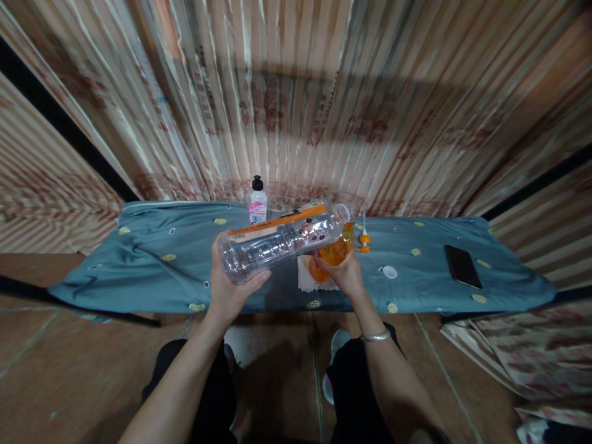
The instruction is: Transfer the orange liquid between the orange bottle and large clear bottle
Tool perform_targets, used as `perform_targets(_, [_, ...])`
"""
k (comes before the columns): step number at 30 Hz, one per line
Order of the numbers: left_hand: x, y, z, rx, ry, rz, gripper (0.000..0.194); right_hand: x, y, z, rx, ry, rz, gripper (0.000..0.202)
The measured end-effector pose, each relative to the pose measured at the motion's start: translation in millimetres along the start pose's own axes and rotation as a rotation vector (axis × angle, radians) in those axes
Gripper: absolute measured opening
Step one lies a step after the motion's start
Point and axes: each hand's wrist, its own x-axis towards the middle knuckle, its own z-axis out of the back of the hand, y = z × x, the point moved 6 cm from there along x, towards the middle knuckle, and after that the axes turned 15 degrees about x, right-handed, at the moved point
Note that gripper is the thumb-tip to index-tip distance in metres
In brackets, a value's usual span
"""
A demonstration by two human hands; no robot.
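My left hand (229,280) is wrapped round the base of a large clear plastic bottle (282,240) with an orange label. The bottle lies tilted nearly level, its mouth to the right, over the top of an orange bottle. Around that orange bottle (341,248) my right hand (342,271) is closed. Whether liquid passes between the two mouths I cannot tell. Under the orange bottle lies a white napkin (306,277). Just right of it is an orange pump top (364,240) with a clear tube, lying loose on the cloth.
A white bottle with a black cap (258,200) stands at the back. To the right are a round white cap (389,272) and a dark phone (463,266). Everything rests on a blue-green cloth (152,271), with a pleated curtain (296,92) behind and dark poles (69,123) at both sides.
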Motion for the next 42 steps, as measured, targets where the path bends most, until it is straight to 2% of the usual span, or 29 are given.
perform_targets(17, [-0.4, -1.3, -2.0, -0.032, 0.022, 0.025, 0.094, 0.3, -0.1, 1.5, -0.089, -0.034, -0.003, 0.085])
perform_targets(35, [-0.5, -2.6, -3.0, -0.025, 0.024, 0.02, 0.093, 0.3, -0.8, 0.4, -0.046, -0.01, -0.001, 0.073])
perform_targets(42, [-0.2, -0.4, -2.2, -0.012, 0.016, 0.012, 0.094, 0.6, -1.1, 1.3, -0.039, -0.02, 0.002, 0.075])
